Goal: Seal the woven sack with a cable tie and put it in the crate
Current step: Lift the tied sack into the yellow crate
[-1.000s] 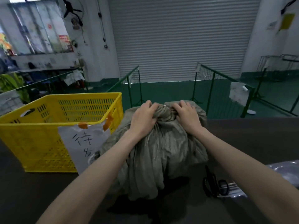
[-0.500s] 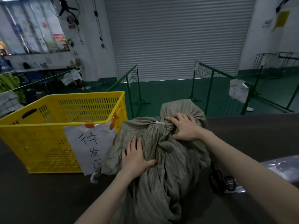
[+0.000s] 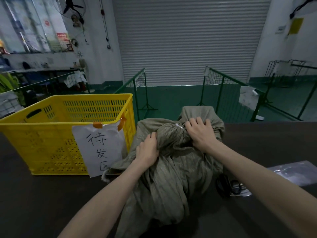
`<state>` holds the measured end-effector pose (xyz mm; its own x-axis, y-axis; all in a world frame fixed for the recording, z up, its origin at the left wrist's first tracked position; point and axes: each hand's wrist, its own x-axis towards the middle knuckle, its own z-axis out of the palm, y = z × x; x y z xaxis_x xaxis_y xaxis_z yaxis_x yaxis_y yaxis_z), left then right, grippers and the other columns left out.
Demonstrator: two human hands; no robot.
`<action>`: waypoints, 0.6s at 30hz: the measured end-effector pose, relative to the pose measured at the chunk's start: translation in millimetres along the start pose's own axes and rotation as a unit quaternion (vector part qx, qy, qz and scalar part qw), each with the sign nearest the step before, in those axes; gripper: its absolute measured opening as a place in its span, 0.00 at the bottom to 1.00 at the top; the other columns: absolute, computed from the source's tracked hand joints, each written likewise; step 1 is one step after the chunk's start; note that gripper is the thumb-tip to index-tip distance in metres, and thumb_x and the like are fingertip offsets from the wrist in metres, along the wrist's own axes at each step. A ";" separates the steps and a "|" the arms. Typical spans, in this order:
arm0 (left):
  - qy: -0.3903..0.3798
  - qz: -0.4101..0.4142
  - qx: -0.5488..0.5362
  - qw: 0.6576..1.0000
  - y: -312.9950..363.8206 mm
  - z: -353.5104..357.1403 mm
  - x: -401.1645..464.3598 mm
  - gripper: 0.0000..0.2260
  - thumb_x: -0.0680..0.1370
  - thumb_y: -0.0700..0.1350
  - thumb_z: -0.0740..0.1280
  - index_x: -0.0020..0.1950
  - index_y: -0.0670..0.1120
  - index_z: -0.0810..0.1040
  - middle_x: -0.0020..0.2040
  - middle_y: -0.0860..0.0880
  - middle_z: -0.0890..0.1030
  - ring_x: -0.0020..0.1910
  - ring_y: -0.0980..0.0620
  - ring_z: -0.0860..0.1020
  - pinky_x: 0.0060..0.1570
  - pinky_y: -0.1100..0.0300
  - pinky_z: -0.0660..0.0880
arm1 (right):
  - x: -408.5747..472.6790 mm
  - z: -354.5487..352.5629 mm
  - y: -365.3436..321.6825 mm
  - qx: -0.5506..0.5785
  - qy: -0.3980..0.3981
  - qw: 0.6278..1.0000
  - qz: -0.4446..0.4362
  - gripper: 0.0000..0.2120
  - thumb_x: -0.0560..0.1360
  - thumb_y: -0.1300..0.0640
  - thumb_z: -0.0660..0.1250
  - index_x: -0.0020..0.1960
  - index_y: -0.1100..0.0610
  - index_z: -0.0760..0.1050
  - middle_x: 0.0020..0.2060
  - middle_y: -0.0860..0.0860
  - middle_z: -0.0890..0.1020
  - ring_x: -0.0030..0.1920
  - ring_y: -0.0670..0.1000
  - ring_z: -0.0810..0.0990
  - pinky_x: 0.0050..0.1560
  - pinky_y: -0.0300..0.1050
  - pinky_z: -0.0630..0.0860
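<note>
A grey-green woven sack (image 3: 173, 176) stands on the dark table, its neck gathered and cinched by a white cable tie (image 3: 179, 126). My left hand (image 3: 148, 150) grips a fold of the sack's left shoulder just below the neck. My right hand (image 3: 200, 133) grips the bunched fabric right beside the tie. The yellow slotted plastic crate (image 3: 51, 134) stands to the sack's left, touching it, with a white paper sign (image 3: 99, 148) taped to its front corner. I cannot see into the crate's bottom.
Black-handled scissors (image 3: 224, 185) lie on the table right of the sack, beside a clear plastic bag (image 3: 295, 172). Beyond the table's far edge are green mesh barriers (image 3: 221, 90) and a closed roller shutter (image 3: 188, 40).
My left hand left the sack's neck, dropped to its left side, then closed on a fold higher up. My right hand stayed at the tied neck. The view shifted slightly right.
</note>
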<state>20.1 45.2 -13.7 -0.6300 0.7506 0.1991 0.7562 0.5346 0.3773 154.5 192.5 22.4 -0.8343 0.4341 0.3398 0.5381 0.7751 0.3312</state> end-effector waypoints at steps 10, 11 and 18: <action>0.148 0.119 0.004 0.982 56.3 -51.6 23.6 0.20 0.71 0.35 0.62 0.62 0.44 0.67 0.57 0.42 0.75 0.51 0.32 0.76 0.43 0.44 0.73 | 9.5 -38.6 59.1 -0.066 0.162 0.984 0.031 0.15 0.60 0.65 0.69 0.45 0.61 0.70 0.41 0.58 0.75 0.42 0.60 0.75 0.38 0.53 0.71; 0.165 0.127 0.001 0.978 62.3 -59.6 28.1 0.19 0.71 0.35 0.63 0.62 0.44 0.68 0.57 0.43 0.75 0.50 0.32 0.76 0.43 0.43 0.74 | 13.1 -45.4 65.9 -0.073 0.189 0.979 0.036 0.14 0.61 0.65 0.68 0.45 0.61 0.69 0.41 0.58 0.75 0.42 0.60 0.75 0.38 0.53 0.71; 0.261 0.173 0.040 0.949 91.5 -133.2 58.4 0.19 0.69 0.35 0.63 0.60 0.44 0.69 0.56 0.42 0.74 0.45 0.32 0.78 0.39 0.42 0.74 | 57.8 -97.7 101.7 -0.104 0.335 0.935 0.056 0.10 0.66 0.67 0.65 0.46 0.62 0.67 0.40 0.59 0.75 0.40 0.60 0.75 0.38 0.52 0.72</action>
<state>28.9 86.2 152.8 -0.3276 0.6032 0.7272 0.9317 0.3340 0.1427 172.7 251.6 161.7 -0.5468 0.0686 0.8345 0.6872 0.6062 0.4004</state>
